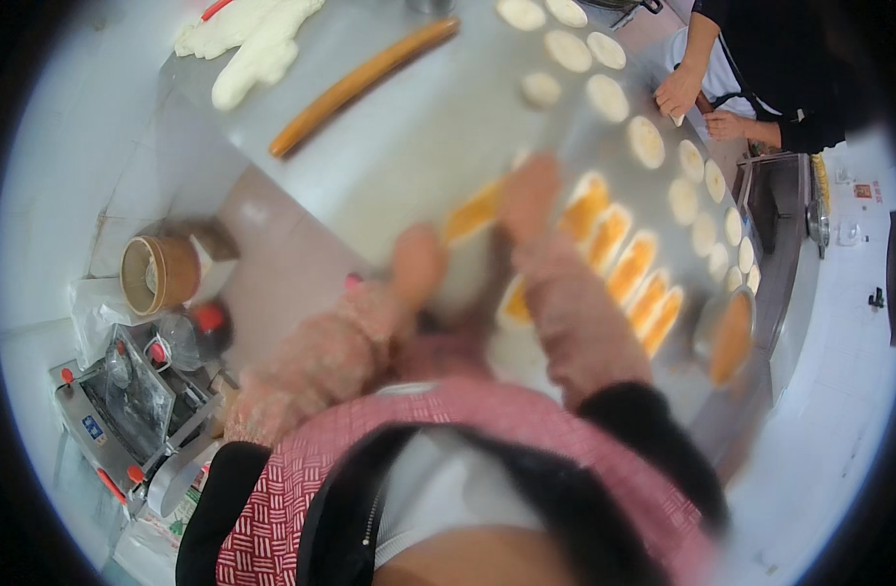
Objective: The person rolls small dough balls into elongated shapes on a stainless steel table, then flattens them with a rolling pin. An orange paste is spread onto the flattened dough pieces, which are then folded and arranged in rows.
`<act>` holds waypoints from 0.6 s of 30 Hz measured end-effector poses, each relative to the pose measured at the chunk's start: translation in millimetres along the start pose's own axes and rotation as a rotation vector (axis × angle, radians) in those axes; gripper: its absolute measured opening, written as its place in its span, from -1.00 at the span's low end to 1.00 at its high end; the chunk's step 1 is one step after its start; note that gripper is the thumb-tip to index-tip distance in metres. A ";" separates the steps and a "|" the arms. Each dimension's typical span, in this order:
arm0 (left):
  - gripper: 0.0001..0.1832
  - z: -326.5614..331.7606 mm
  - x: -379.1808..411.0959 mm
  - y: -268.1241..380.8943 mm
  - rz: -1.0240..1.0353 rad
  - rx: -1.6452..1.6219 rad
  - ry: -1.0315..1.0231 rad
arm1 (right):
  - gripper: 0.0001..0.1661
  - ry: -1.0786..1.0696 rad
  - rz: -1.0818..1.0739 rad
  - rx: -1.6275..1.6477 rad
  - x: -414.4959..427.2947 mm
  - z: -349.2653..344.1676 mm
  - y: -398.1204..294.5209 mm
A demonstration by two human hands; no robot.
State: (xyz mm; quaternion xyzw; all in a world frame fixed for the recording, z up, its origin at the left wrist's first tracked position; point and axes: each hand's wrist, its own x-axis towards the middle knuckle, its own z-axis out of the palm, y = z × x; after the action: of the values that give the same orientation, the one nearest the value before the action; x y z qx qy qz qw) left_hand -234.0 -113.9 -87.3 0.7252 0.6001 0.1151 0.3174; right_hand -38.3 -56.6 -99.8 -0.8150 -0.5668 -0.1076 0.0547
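Observation:
A strip of dough coated with orange-yellow filling [475, 213] stretches between my two blurred hands above the steel worktop. My left hand [418, 265] grips its near end, and my right hand [530, 196] has the far end. Beneath my right forearm, another coated piece [518, 302] shows only in part. To the right of that arm, several flat dough pieces with the same filling [629, 268] lie in a slanting row. A small pale piece of dough [521, 158] peeks out behind my right hand. Motion blur hides my fingers.
A wooden rolling pin [363, 86] and a large dough mass [261, 55] lie on the steel worktop [389, 157]. Several plain dough rounds [646, 142] line the far side. A metal bowl of orange filling [727, 333] stands right. Another person's hands [680, 89] work across the table.

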 end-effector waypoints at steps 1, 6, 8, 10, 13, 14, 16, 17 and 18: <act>-0.71 -7.2 -0.7 3.8 0.002 -0.055 0.013 | -0.48 -0.035 -0.064 0.128 -14.1 -8.2 -7.9; -0.82 -3.5 5.8 -3.6 -0.267 -0.985 -0.083 | -0.48 -0.350 -0.151 0.753 3.8 -7.6 19.5; -0.84 -37.4 -5.4 11.9 -0.302 -1.055 -0.097 | -0.46 -0.227 -0.288 0.655 24.1 -13.2 64.0; -0.85 -46.6 -15.2 3.9 -0.356 -1.059 -0.097 | -0.48 -0.108 -0.356 0.523 29.8 -15.8 80.2; -0.85 -25.8 -18.4 -27.1 -0.419 -0.977 -0.076 | -0.53 -0.014 -0.346 0.312 27.6 -13.3 67.1; -0.86 -23.0 -19.8 -29.3 -0.422 -0.954 -0.059 | -0.53 -0.048 -0.342 0.273 15.9 -11.0 46.9; -0.86 -18.9 -25.4 -30.6 -0.424 -0.953 -0.079 | -0.47 -0.182 -0.419 0.339 -9.4 -19.4 24.8; -0.86 -21.6 -25.1 -32.0 -0.411 -0.968 -0.103 | -0.43 -0.268 -0.501 0.455 -15.2 -34.4 14.0; -0.86 -25.4 -24.3 -32.6 -0.393 -0.984 -0.125 | -0.37 -0.352 -0.581 0.570 -15.4 -43.6 6.8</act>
State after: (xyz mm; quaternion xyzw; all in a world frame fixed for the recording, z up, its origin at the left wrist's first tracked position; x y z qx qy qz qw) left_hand -280.0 -126.1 -81.9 0.3699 0.5796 0.2778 0.6709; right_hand -42.1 -82.3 -60.9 -0.5801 -0.7801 0.1824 0.1472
